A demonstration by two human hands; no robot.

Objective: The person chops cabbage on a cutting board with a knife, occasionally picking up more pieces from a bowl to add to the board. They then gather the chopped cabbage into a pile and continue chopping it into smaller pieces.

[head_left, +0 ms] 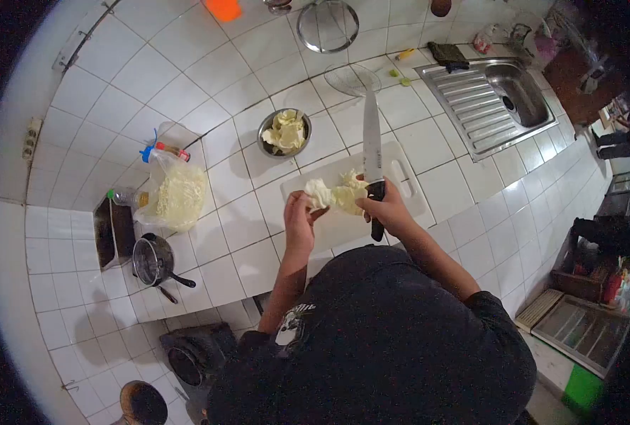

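Pale cabbage pieces (320, 193) are between my two hands, above a white cutting board (408, 202). My left hand (300, 216) has its fingers closed on the piece at the left. In my right hand (388, 209) is the black handle of a large knife (372, 142), its blade pointing up toward the wall; the fingers of that hand also touch a leafy cabbage piece (348, 198). More cabbage bits lie on the board behind the hands. Beyond the board's far left corner stands a metal bowl (262, 134) holding torn cabbage leaves (285, 132).
A plastic bag of shredded cabbage (179, 195) and a dark pan (153, 260) stand at the left. Far right is a metal sink (520, 95) with a ribbed drainer. A wire strainer (350, 79) and green pieces (405, 81) lie near the wall.
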